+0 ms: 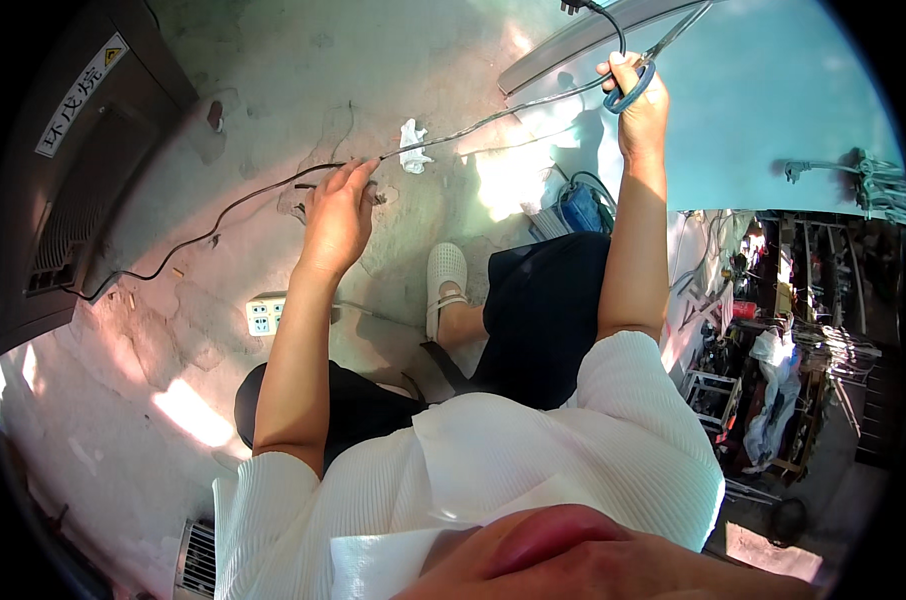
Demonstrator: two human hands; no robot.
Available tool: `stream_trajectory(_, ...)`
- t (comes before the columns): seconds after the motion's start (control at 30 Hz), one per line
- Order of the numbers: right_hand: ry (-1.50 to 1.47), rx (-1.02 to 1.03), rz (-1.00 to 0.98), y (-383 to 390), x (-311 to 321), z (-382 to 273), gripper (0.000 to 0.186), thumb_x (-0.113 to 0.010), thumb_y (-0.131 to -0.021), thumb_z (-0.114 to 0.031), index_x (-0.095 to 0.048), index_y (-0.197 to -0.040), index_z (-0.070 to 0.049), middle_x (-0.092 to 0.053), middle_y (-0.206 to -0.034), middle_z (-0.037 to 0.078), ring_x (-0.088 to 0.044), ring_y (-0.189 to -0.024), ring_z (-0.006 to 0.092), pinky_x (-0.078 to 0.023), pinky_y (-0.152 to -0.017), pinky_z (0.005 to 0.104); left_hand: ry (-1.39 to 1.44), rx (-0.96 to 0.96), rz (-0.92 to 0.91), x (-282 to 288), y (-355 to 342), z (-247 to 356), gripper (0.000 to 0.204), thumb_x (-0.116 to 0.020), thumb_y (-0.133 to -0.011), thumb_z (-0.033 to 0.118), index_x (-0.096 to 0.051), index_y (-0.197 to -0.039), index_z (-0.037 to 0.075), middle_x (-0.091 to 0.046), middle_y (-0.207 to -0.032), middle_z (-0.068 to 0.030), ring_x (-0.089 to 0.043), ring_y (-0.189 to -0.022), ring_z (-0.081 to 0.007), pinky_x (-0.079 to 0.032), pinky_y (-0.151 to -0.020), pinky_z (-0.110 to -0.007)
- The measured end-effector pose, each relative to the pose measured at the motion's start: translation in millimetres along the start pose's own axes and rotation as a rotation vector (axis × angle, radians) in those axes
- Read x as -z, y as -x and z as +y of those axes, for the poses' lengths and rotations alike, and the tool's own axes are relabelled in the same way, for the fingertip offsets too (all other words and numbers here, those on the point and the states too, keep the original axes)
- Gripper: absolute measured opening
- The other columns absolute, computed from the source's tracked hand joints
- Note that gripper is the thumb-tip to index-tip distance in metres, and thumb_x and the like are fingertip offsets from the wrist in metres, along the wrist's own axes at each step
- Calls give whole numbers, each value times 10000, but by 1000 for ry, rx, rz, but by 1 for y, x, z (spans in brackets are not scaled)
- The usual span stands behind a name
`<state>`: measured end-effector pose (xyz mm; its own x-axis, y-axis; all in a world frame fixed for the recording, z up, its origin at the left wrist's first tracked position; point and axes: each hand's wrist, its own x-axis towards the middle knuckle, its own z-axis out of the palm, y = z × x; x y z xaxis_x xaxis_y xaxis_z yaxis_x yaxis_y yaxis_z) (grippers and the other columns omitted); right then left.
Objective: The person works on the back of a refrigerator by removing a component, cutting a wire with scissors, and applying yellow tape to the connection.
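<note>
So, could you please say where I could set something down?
The blue surface looks bare between the scissors and metal bundle; so does floor beyond the cable, right of the cabinet. Clutter crowds the right side.

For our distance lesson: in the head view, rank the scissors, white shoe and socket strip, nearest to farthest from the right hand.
1. Scissors, held in the right hand
2. White shoe, to that hand's left
3. Socket strip, much farther left

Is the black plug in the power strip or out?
Out: the black plug shows at the top edge, well apart from the power strip.
</note>
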<state>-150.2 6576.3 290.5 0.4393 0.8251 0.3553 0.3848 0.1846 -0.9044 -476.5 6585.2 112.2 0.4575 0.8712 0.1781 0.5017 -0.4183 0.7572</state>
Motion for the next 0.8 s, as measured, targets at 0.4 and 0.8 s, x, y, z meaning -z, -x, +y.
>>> stream_trajectory(0.4,-110,111,-53,5,-6,-8,124,-652,-861,-151,-599,-915,-53,-661,-844,62,-536,-668,59,-421,-595,173,38,52,3,-1,5,-7,416,-494,-911,109,-488,-1320,187,-486,-1342,-115,-434,-1234,-328,-288,-1055,-460)
stream_trajectory(0.8,-195,28,-72,-2,-11,-9,131,-666,-857,-175,-567,-903,-103,-634,-812,48,-503,-623,42,-349,-536,151,-15,61,25,-2,11,-10,388,-518,-882,88,-530,-1267,135,-512,-1309,-112,-434,-1230,-331,-327,-1032,-445)
